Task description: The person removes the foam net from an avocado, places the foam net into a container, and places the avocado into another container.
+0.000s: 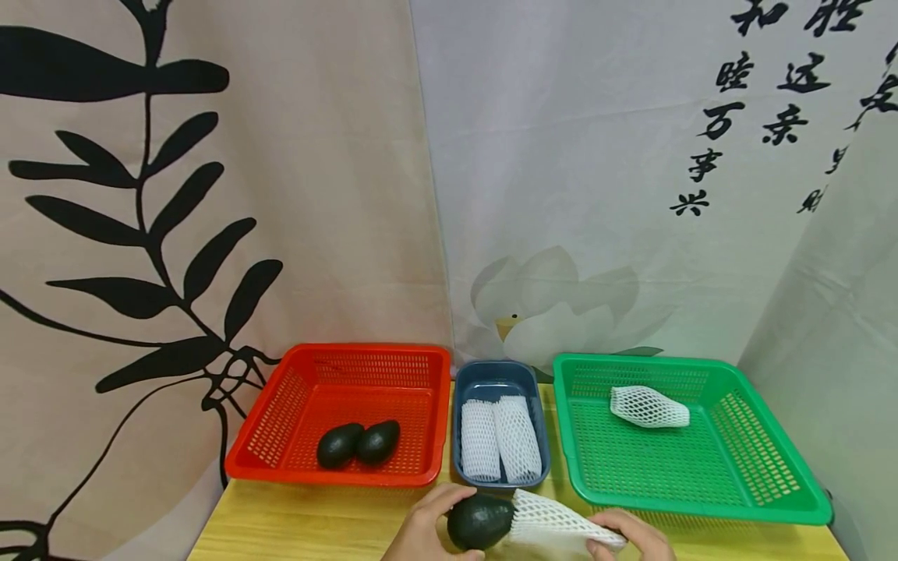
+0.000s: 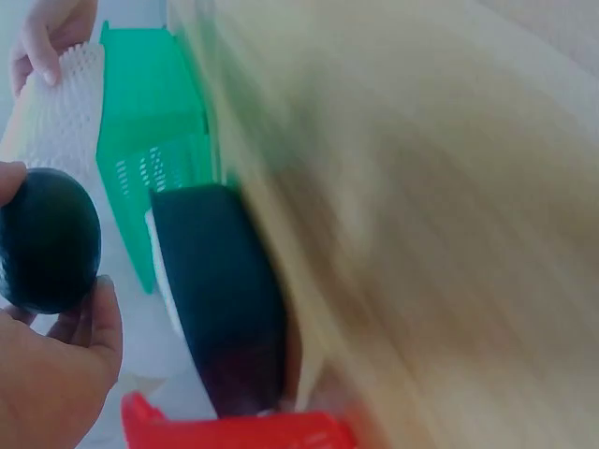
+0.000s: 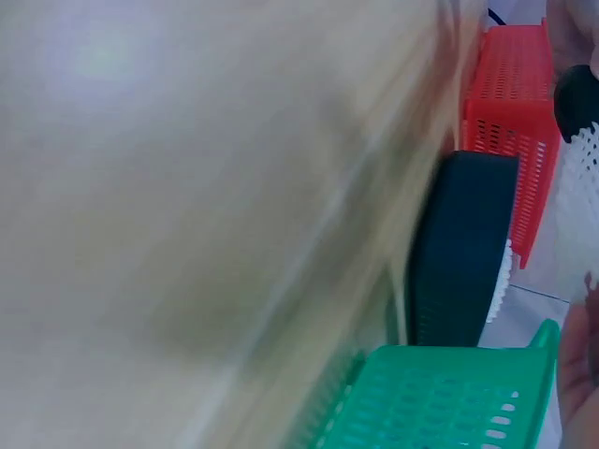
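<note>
My left hand [image 1: 429, 527] grips a dark avocado [image 1: 480, 522] above the front of the table. A white foam net sleeve [image 1: 554, 520] reaches over the avocado's right end and tapers to the right. My right hand [image 1: 634, 536] pinches the sleeve's far narrow end. In the left wrist view the avocado [image 2: 51, 241] sits between thumb and fingertips, with the sleeve [image 2: 58, 117] beyond it. At the right edge of the right wrist view, the avocado [image 3: 576, 103] and part of the sleeve [image 3: 578, 206] show, with the right hand [image 3: 578, 374] below them.
A red basket [image 1: 281, 460] at the left holds two avocados [image 1: 359, 444]. Between the baskets, a small dark blue bin [image 1: 459, 382] contains white net sleeves [image 1: 500, 440]. At the right, a green basket [image 1: 673, 467] holds one sleeved item [image 1: 648, 407]. A printed curtain [image 1: 337, 195] hangs behind.
</note>
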Demonstrator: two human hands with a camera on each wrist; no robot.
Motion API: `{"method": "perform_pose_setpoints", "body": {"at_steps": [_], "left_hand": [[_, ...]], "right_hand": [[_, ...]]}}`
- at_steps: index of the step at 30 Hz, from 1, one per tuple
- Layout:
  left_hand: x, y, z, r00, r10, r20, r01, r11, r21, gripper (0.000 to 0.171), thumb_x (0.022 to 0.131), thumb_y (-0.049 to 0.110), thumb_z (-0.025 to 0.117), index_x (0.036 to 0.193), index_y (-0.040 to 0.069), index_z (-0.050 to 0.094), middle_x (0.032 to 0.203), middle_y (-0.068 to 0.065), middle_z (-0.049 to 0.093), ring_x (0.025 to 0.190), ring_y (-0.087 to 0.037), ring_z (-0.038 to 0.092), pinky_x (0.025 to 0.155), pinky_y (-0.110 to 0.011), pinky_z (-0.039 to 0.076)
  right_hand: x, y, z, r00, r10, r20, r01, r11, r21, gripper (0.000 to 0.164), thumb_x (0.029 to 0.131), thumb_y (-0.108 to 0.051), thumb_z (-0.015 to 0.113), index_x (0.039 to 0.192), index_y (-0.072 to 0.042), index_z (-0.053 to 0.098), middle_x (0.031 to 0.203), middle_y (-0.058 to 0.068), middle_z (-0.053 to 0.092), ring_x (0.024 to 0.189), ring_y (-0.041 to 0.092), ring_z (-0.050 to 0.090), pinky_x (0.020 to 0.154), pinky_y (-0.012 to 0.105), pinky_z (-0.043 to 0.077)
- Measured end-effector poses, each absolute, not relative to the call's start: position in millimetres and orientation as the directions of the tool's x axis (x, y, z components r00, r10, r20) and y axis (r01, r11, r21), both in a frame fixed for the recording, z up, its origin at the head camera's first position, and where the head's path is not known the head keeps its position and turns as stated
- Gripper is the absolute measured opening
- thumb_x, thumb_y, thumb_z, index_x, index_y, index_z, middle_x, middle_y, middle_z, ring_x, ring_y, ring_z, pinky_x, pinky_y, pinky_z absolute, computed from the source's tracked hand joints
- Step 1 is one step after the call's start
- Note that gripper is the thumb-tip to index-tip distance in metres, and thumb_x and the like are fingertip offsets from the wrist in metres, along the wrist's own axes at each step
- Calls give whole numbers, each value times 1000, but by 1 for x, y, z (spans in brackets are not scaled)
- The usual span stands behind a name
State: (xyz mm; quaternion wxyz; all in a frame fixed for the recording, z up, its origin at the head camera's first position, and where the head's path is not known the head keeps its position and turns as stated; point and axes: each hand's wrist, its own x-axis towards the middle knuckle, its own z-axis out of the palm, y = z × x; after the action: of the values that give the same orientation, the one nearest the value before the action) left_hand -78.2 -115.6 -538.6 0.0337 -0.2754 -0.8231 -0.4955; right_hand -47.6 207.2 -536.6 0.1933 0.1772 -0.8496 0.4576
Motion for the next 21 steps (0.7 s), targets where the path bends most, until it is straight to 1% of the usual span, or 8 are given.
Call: {"method": "perform_pose_setpoints", "body": {"at_steps": [2, 4, 8, 10, 12, 16, 19, 21], "left_hand": [[-78, -119, -534, -847, 392, 358, 501, 366, 784, 66, 69, 31, 84, 127, 23, 56, 120, 4, 56, 102, -12, 56, 86, -30, 48], [-78, -123, -530, -853, 369, 370, 502, 380, 777, 66, 68, 31, 85, 127, 24, 55, 120, 5, 55, 102, -12, 56, 86, -30, 49], [-78, -130, -519, -859, 335, 386, 500, 388, 774, 68, 67, 29, 86, 127, 26, 55, 121, 8, 54, 104, -12, 56, 87, -31, 48], [-79, -134, -512, -864, 317, 393, 496, 392, 775, 68, 65, 27, 87, 126, 25, 55, 121, 9, 54, 105, -12, 55, 89, -31, 48], [-80, -139, -506, -867, 296, 401, 494, 408, 768, 69, 65, 27, 87, 126, 25, 56, 121, 10, 54, 106, -12, 55, 90, -31, 47], [-84, -149, -494, -896, 234, 378, 445, 455, 771, 68, 64, 31, 87, 124, 29, 56, 121, 14, 53, 106, -10, 54, 90, -34, 48], [-88, -159, -488, -906, 187, 380, 421, 501, 756, 68, 64, 33, 87, 124, 32, 55, 122, 14, 53, 107, -10, 54, 89, -38, 47], [-93, -166, -485, -900, 168, 401, 427, 518, 741, 70, 64, 31, 88, 125, 29, 55, 124, 11, 53, 108, -11, 54, 88, -40, 48]], "right_hand": [[-50, 204, -532, -863, -102, 495, -463, 552, -693, 39, 68, -2, 82, 95, -26, 67, 90, -12, 66, 75, 5, 62, 65, 14, 45], [-54, 202, -529, -841, -101, 531, -489, 561, -668, 43, 65, 0, 83, 95, -26, 67, 90, -12, 66, 76, 4, 62, 66, 13, 44], [-66, 199, -528, -743, -104, 661, -612, 506, -608, 51, 56, 11, 82, 95, -19, 68, 89, -6, 67, 76, 6, 62, 69, 12, 45], [-71, 198, -527, -701, -103, 705, -657, 475, -585, 52, 54, 14, 80, 96, -15, 68, 89, -3, 67, 77, 7, 62, 69, 13, 46], [-75, 195, -524, -685, -91, 723, -673, 456, -582, 52, 54, 15, 79, 96, -14, 68, 90, -2, 67, 77, 7, 62, 69, 13, 46], [-81, 186, -512, -656, -75, 751, -694, 449, -562, 50, 54, 17, 77, 94, -12, 68, 88, 1, 66, 77, 8, 60, 68, 14, 45], [-85, 176, -498, -627, -78, 775, -723, 430, -541, 46, 54, 20, 74, 90, -6, 67, 86, 5, 65, 74, 10, 59, 64, 15, 45], [-87, 171, -490, -608, -78, 790, -741, 414, -529, 43, 54, 21, 72, 88, -4, 66, 85, 7, 64, 71, 11, 59, 62, 15, 45]]}}
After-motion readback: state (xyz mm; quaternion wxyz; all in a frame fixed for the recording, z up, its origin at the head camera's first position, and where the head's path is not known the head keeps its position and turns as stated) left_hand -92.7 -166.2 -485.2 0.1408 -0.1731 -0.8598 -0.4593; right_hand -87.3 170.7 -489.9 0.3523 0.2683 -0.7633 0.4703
